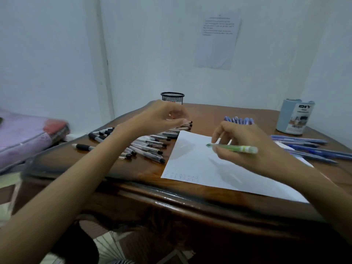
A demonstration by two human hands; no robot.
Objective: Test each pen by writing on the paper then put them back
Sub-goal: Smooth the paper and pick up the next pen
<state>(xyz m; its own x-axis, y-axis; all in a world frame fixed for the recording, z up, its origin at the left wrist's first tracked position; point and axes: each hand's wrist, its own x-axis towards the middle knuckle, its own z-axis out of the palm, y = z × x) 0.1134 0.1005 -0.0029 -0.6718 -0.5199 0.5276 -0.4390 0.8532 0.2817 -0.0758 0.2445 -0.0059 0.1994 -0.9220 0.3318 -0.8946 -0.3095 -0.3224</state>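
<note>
My right hand (247,147) grips a green pen (233,148) above the white paper (198,164), and the pen's tip points left. Faint blue test marks sit at the paper's near left corner. My left hand (163,116) hovers over a pile of several black pens (148,145) left of the paper. Its fingers are curled and seem to pinch a small cap, which is blurred. Several blue pens (308,147) lie to the right of the paper, and a few more blue pens (239,120) lie behind my right hand.
A black mesh cup (172,97) stands at the back of the brown wooden table (133,174), partly hidden by my left hand. A light blue holder (294,117) stands at the back right. A purple bag (24,138) lies off the table's left. White walls close the corner behind.
</note>
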